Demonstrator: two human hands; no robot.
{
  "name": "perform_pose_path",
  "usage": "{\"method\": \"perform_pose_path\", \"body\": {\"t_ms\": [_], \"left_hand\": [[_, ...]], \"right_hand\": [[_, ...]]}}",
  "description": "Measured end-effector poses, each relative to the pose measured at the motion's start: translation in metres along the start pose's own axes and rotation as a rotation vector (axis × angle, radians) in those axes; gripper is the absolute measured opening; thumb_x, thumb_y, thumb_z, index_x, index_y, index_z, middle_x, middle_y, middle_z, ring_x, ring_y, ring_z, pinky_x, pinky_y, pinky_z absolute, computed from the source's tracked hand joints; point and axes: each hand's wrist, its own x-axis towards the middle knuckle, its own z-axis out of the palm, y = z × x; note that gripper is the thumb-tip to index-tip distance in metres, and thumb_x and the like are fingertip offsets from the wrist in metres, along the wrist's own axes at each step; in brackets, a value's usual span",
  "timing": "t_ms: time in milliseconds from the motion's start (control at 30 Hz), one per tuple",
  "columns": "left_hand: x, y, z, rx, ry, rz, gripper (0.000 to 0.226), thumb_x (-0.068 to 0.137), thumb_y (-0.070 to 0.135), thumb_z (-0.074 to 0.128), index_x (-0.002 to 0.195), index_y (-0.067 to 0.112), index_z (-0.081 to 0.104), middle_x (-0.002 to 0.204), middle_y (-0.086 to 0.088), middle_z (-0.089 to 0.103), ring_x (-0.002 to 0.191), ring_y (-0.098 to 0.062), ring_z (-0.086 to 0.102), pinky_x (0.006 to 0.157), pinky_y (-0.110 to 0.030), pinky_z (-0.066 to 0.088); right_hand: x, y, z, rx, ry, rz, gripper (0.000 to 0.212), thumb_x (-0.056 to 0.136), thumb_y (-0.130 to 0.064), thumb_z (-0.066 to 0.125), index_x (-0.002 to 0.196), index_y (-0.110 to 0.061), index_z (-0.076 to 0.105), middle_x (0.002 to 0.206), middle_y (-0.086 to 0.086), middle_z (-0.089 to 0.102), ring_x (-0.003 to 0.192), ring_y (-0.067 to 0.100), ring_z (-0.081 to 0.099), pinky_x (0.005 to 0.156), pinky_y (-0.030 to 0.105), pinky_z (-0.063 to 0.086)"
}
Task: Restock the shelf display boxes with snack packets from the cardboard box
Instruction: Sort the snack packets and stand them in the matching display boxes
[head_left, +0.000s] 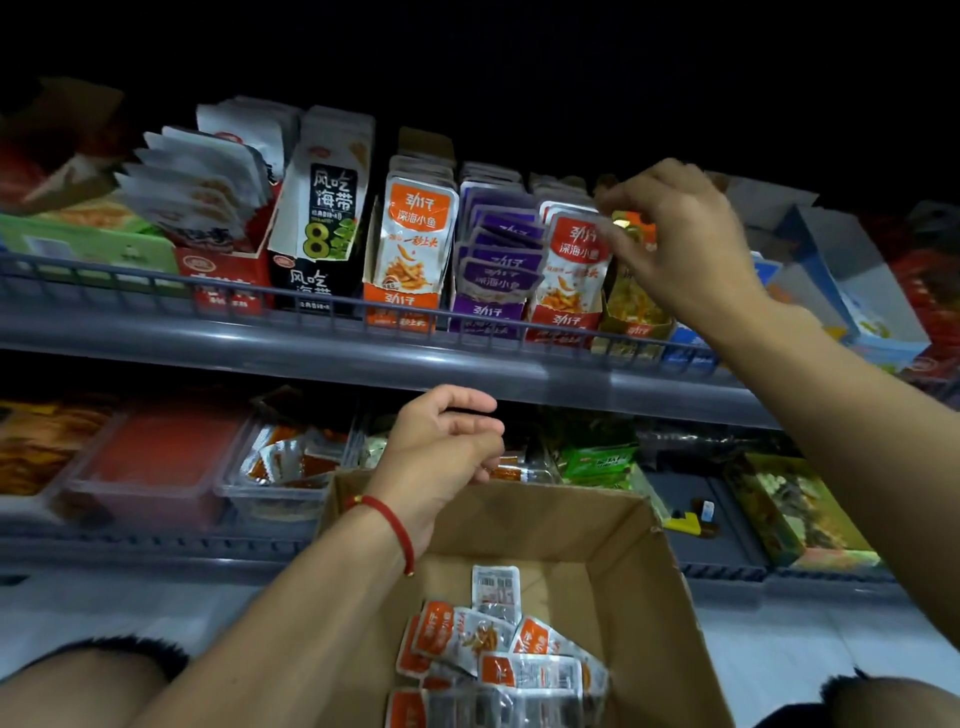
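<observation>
1. On the upper shelf (363, 358), behind a low grey rail, a row of display boxes stands side by side: a black box (311, 283), an orange box (402, 306), a purple box (485, 312), a red box (563, 319) and a yellow box (636, 319).
2. Upright snack packets fill these boxes; the purple ones lean forward in an overlapping fan.
3. Raised to the top of the yellow box, the right hand (680, 244) has its fingers curled downward, pinching the top edge of a yellow packet (631, 228); motion blur hides the exact grip.
4. Lower down, the left hand (441, 452) hovers above the far rim of the cardboard box (644, 561), fingers loosely curled and holding nothing. A red cord bracelet (395, 525) circles its wrist.
5. Inside the cardboard box, at the bottom, lies a loose heap of orange-and-silver snack packets (493, 660), some face down.
6. Behind the left hand, the lower shelf carries clear plastic tubs (156, 467) and green packets (597, 460).
</observation>
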Motion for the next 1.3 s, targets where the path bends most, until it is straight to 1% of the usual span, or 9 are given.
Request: {"method": "perform_pose_path", "body": {"t_ms": [167, 367, 467, 567, 733, 933, 1067, 1200, 1300], "left_hand": [[-0.001, -0.017, 0.001, 0.125, -0.051, -0.056, 0.026, 0.086, -0.004, 0.068, 0.102, 0.015, 0.067, 0.096, -0.010, 0.074, 0.073, -0.018, 0.068, 0.063, -0.029, 0.055], [0.010, -0.072, 0.011, 0.509, -0.214, -0.158, 0.025, 0.084, -0.005, 0.069, 0.090, 0.018, 0.065, 0.095, -0.009, 0.072, 0.066, -0.013, 0.061, 0.053, -0.020, 0.049], [0.015, -0.111, 0.013, 0.788, -0.393, -0.292, 0.025, 0.082, 0.002, 0.074, 0.095, 0.022, 0.069, 0.099, -0.002, 0.071, 0.091, -0.017, 0.069, 0.082, -0.032, 0.060], [0.015, -0.144, 0.018, 0.957, -0.550, -0.372, 0.026, 0.081, 0.012, 0.080, 0.103, 0.022, 0.073, 0.105, 0.004, 0.069, 0.103, -0.018, 0.067, 0.095, -0.038, 0.056], [0.014, -0.191, 0.040, 1.279, -0.741, -0.308, 0.044, 0.083, 0.020, 0.078, 0.125, 0.020, 0.066, 0.123, 0.003, 0.065, 0.114, -0.018, 0.061, 0.100, -0.031, 0.050], [0.030, -0.221, 0.062, 1.540, -0.796, -0.138, 0.032, 0.086, 0.025, 0.069, 0.117, 0.024, 0.066, 0.123, -0.003, 0.065, 0.115, -0.024, 0.058, 0.094, -0.031, 0.046], [0.036, -0.222, 0.069, 1.528, -0.789, -0.152, 0.009, 0.079, 0.021, 0.068, 0.076, 0.026, 0.061, 0.102, -0.002, 0.071, 0.095, -0.023, 0.067, 0.078, -0.026, 0.052], [0.046, -0.191, 0.065, 1.209, -0.768, -0.173, 0.016, 0.089, 0.001, 0.063, 0.081, 0.015, 0.065, 0.090, -0.004, 0.061, 0.083, -0.020, 0.059, 0.076, -0.032, 0.055], [0.050, -0.150, 0.052, 1.065, -0.731, -0.149, 0.015, 0.094, 0.011, 0.067, 0.086, 0.022, 0.063, 0.077, 0.007, 0.068, 0.070, -0.007, 0.062, 0.066, -0.025, 0.051]], "right_hand": [[-0.061, -0.032, -0.014, 0.197, 0.000, -0.060, 0.021, 0.101, -0.027, 0.054, 0.111, -0.013, 0.065, 0.105, 0.006, 0.064, 0.092, 0.020, 0.059, 0.074, 0.042, 0.053], [-0.161, -0.057, 0.020, 0.280, -0.387, -0.177, 0.030, 0.102, -0.039, 0.043, 0.106, -0.020, 0.066, 0.096, -0.001, 0.065, 0.080, 0.019, 0.064, 0.063, 0.037, 0.054], [-0.196, -0.054, 0.043, 0.272, -0.706, -0.189, 0.041, 0.100, -0.053, 0.030, 0.107, -0.028, 0.062, 0.099, -0.006, 0.065, 0.082, 0.016, 0.064, 0.068, 0.038, 0.054], [-0.202, -0.043, 0.056, 0.342, -0.905, -0.123, 0.028, 0.102, -0.051, 0.045, 0.110, -0.032, 0.065, 0.097, -0.008, 0.070, 0.084, 0.012, 0.066, 0.075, 0.038, 0.056], [-0.189, -0.029, 0.063, 0.512, -0.897, -0.044, 0.019, 0.100, -0.036, 0.060, 0.111, -0.027, 0.072, 0.104, -0.006, 0.075, 0.091, 0.009, 0.067, 0.084, 0.035, 0.057], [-0.185, -0.022, 0.063, 0.581, -0.898, -0.012, 0.021, 0.100, -0.039, 0.059, 0.112, -0.027, 0.072, 0.101, -0.006, 0.072, 0.090, 0.014, 0.066, 0.085, 0.041, 0.057], [-0.185, -0.018, 0.059, 0.608, -0.880, 0.028, 0.022, 0.100, -0.040, 0.060, 0.112, -0.026, 0.072, 0.101, -0.005, 0.071, 0.092, 0.015, 0.066, 0.084, 0.040, 0.057], [-0.185, -0.014, 0.053, 0.578, -0.951, 0.033, 0.024, 0.099, -0.042, 0.061, 0.113, -0.026, 0.072, 0.105, -0.003, 0.070, 0.096, 0.018, 0.065, 0.087, 0.039, 0.056], [-0.186, -0.016, 0.049, 0.520, -1.096, 0.013, 0.029, 0.095, -0.042, 0.068, 0.118, -0.025, 0.070, 0.113, -0.004, 0.070, 0.106, 0.016, 0.062, 0.092, 0.032, 0.052]]}}
